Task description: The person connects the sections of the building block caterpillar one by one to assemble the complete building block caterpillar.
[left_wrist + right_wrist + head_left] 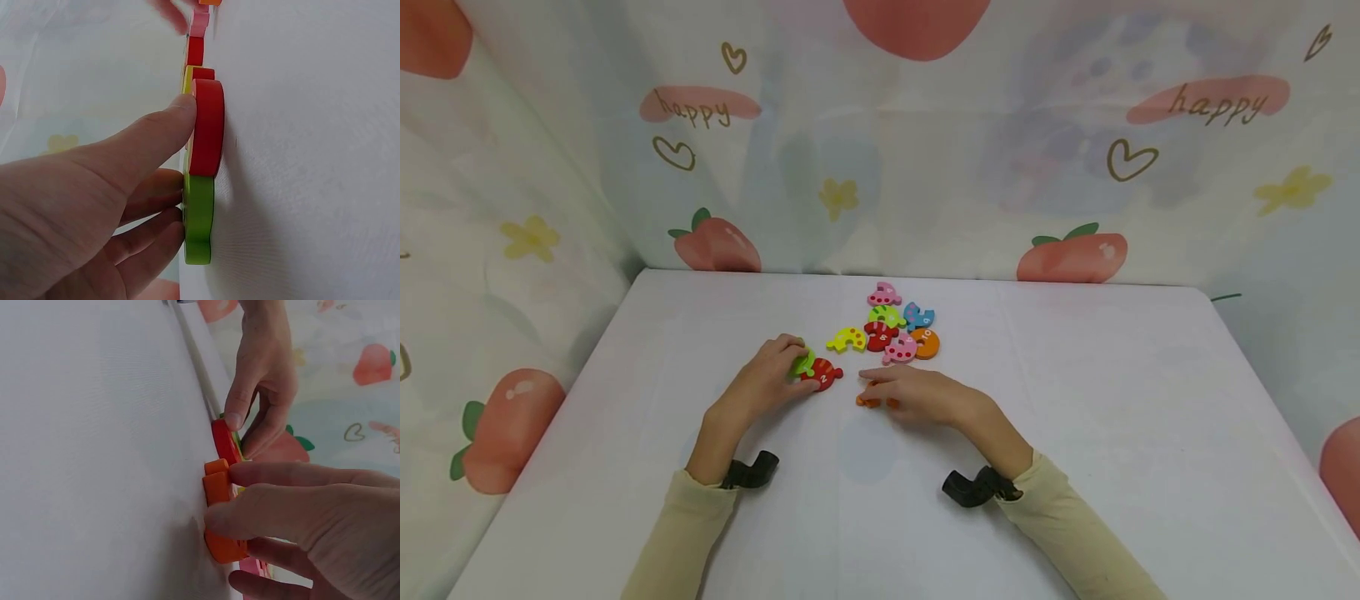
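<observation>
In the head view my left hand [766,375] rests at two flat toy pieces on the white table. Its thumb touches the red piece marked 2 [823,375], while the other fingers touch the green piece [199,219] beside it. The left wrist view shows these two pieces lying side by side, seen edge-on. To the right, my right hand [921,393] holds an orange piece [219,487] low at the tabletop. Its thumb is on the near edge and other fingers reach over the top and far side. The hand hides part of that piece.
Beyond the hands lies a group of flat toy pieces: yellow [847,339], red [880,336], spotted pink [900,348], orange marked 10 [927,342], blue [919,315], green [886,315] and a farther pink one [883,293]. A printed curtain [925,192] hangs behind the table.
</observation>
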Tool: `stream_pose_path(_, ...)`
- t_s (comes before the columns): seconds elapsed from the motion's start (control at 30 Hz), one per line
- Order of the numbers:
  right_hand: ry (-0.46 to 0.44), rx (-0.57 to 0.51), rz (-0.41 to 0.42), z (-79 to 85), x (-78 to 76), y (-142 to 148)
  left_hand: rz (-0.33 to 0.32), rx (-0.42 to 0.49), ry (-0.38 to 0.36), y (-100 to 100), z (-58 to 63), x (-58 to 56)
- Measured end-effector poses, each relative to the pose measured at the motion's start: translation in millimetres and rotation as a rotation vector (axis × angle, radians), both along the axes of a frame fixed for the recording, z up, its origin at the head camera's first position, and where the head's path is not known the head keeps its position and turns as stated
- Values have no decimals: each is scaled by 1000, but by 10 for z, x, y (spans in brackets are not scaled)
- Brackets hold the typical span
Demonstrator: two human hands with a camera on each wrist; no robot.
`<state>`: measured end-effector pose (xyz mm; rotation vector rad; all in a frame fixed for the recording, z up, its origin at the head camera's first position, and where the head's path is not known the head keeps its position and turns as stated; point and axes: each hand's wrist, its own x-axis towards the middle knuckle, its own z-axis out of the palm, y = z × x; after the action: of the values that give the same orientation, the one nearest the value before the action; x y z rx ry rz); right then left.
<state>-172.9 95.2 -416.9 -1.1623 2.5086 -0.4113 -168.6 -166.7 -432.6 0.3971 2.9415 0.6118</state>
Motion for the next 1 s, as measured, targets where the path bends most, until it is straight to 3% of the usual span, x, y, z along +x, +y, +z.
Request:
stream_pose_path(0.07,-56,10,9,9,6,1,-3,1,0,-1,-2,-4)
stream_pose_path(0.17,-64,42,5,16,16,-5,-8,-1,-2,-7,-1,-6)
stream_pose_path(0.37,3,39,12,-9,27,-40,-16,7,-16,-17,11,-7)
stream_pose_path(0.6,79,-62,-15,-109,29,-85,-48,28,-73,-54,30,-25)
stream_pose_path(0.77,133,-117,-97,-187,31,-155,-80,32,-105,-106,35,-46)
stream_pose_path(1.0,281,-253,-217,-221,71,-333,-127,64,-96,-165,12,-68)
